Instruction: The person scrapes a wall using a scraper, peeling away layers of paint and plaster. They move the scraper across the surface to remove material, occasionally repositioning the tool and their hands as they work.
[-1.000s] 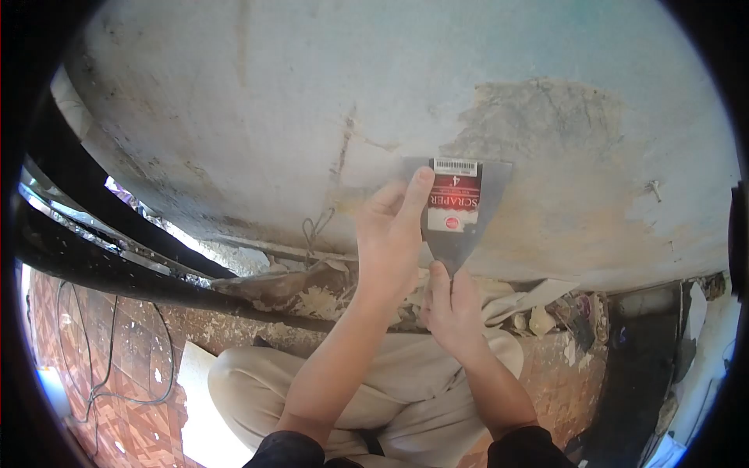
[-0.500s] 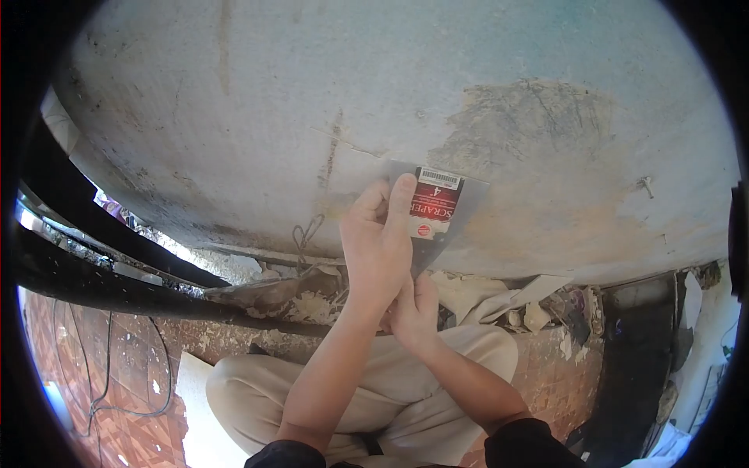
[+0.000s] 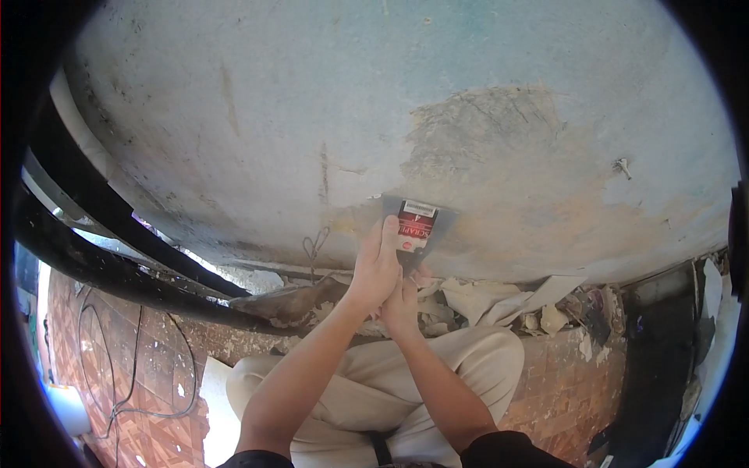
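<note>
A wide-bladed scraper with a red, black and white label has its blade against or very near the lower part of the pale, worn wall. My left hand is closed on the scraper's left side, thumb lying along the blade beside the label. Lower down, my right hand is wrapped around the handle end, which the fingers mostly hide. Above the blade, a rough grey scraped patch shows on the wall.
Peeled flakes and torn sheets lie along the wall's base. Dark curved bars cross at left, above a black cable on the patterned floor. A small fixture sticks out of the wall at right.
Both hands and the scraper have moved down the wall, the blade now farther below the grey patch. The whole view has shifted somewhat. Both hands keep their grip.
</note>
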### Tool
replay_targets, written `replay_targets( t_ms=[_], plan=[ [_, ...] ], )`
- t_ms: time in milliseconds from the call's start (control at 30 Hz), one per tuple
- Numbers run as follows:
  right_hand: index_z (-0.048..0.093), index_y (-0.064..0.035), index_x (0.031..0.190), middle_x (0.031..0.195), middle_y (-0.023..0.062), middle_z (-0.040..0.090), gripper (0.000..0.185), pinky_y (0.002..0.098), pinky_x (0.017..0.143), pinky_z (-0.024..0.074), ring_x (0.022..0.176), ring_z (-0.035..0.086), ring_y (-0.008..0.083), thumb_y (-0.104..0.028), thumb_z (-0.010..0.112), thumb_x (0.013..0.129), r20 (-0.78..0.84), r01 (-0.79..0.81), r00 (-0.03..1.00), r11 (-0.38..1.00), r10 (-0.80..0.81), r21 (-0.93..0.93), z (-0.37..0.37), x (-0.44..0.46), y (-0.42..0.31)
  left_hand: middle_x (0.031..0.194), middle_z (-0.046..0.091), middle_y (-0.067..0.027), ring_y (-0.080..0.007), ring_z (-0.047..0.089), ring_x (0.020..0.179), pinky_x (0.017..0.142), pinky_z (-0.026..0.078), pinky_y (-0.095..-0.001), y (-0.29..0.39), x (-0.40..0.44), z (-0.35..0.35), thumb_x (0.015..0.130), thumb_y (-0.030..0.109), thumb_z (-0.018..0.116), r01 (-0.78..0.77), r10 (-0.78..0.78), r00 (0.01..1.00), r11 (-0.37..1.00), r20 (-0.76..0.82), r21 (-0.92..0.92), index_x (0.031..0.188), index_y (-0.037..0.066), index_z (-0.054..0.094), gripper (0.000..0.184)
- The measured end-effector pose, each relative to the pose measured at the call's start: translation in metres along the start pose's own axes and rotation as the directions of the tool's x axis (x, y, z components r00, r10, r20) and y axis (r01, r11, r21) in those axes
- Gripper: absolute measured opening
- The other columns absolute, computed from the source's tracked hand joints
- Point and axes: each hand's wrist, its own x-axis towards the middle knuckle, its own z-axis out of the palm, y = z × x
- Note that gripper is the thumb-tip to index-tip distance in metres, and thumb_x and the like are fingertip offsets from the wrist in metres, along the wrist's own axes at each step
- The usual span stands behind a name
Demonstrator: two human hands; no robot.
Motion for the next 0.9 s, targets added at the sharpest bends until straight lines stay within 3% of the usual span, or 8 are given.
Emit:
replay_targets(
  t_ms=[133,267,333,533,667,733,833,900],
  plan=[
    [0.047,0.0045,0.119,0.103,0.0120,0.055,0.034,0.0280,0.058,0.0484,0.068,0.057,0.0142,-0.025,0.036,0.105,-0.025,0.238,0.967,0.931,-0.254,-0.276,-0.008,0.013,-0.009,0.088,0.067,-0.0095,-0.0144,0.065,0.072,0.067,0.052,-0.0263,0.004,0.001,0.009,0.107,0.034,0.029,-0.101,0.109,0.987,0.992,-0.121,0.070,0.103,-0.002,0.058,0.046],
    [0.045,0.0047,0.122,0.108,0.0142,0.058,0.030,0.0290,0.078,0.0493,0.089,0.060,0.0171,-0.019,0.038,0.104,-0.064,0.028,0.997,0.989,-0.038,-0.146,-0.006,0.005,-0.035,0.088,0.068,-0.0084,-0.0121,0.064,0.076,0.069,0.052,-0.0255,0.016,-0.002,0.014,0.107,0.033,0.029,-0.005,0.009,0.991,1.000,-0.132,0.027,0.102,-0.002,0.059,0.046],
    [0.042,0.0056,0.127,0.119,0.0167,0.058,0.032,0.0306,0.090,0.0454,0.102,0.059,0.0183,-0.015,0.040,0.103,0.038,0.248,0.968,0.910,-0.250,-0.333,-0.010,0.004,-0.041,0.087,0.067,-0.0100,-0.0155,0.064,0.075,0.069,0.052,-0.0279,0.030,-0.006,0.020,0.106,0.032,0.031,0.021,-0.027,0.991,0.999,-0.133,-0.040,0.101,-0.003,0.059,0.046],
    [0.042,0.0032,0.132,0.124,0.0137,0.055,0.038,0.0337,0.096,0.0425,0.111,0.054,0.0195,-0.019,0.040,0.101,0.059,0.055,0.997,0.962,-0.041,-0.269,-0.014,-0.003,-0.051,0.081,0.066,-0.0123,-0.0205,0.064,0.066,0.061,0.052,-0.0311,0.022,-0.006,0.025,0.106,0.031,0.032,0.021,-0.029,0.973,0.999,-0.229,-0.036,0.100,-0.004,0.058,0.044],
    [0.048,0.0064,0.126,0.111,0.0179,0.064,0.033,0.0300,0.084,0.0474,0.094,0.063,0.0212,-0.016,0.046,0.101,0.065,0.271,0.961,0.873,-0.268,-0.405,-0.010,0.000,-0.054,0.084,0.066,-0.0066,-0.0115,0.062,0.070,0.063,0.052,-0.0255,0.013,-0.006,0.028,0.106,0.035,0.032,-0.082,0.131,0.952,0.980,-0.276,0.181,0.101,-0.001,0.059,0.045],
    [0.043,0.0059,0.130,0.097,0.0152,0.066,0.038,0.0298,0.066,0.0496,0.074,0.064,0.0200,-0.019,0.044,0.102,-0.034,0.258,0.958,0.908,-0.285,-0.330,-0.005,0.003,-0.032,0.084,0.066,-0.0066,-0.0113,0.062,0.069,0.062,0.051,-0.0254,0.028,-0.009,0.027,0.106,0.035,0.032,-0.028,0.049,0.966,0.996,-0.256,0.082,0.100,-0.001,0.058,0.044],
    [0.039,0.0052,0.132,0.077,0.0080,0.061,0.040,0.0279,0.049,0.0439,0.055,0.056,0.0141,-0.022,0.042,0.103,-0.023,0.012,1.000,0.990,-0.015,-0.140,-0.003,-0.004,-0.022,0.082,0.065,-0.0064,-0.0110,0.061,0.067,0.059,0.051,-0.0247,0.033,-0.013,0.025,0.106,0.035,0.032,0.026,-0.030,0.972,0.999,-0.233,-0.021,0.099,0.000,0.058,0.044],
    [0.039,0.0035,0.132,0.070,0.0051,0.056,0.041,0.0263,0.047,0.0415,0.052,0.052,0.0111,-0.026,0.041,0.103,0.008,0.078,0.997,0.997,-0.078,-0.021,-0.003,-0.013,-0.017,0.081,0.065,-0.0062,-0.0108,0.061,0.066,0.058,0.050,-0.0241,0.032,-0.011,0.022,0.106,0.035,0.032,0.019,-0.027,0.969,0.999,-0.247,-0.035,0.098,0.000,0.057,0.043]
  ],
)
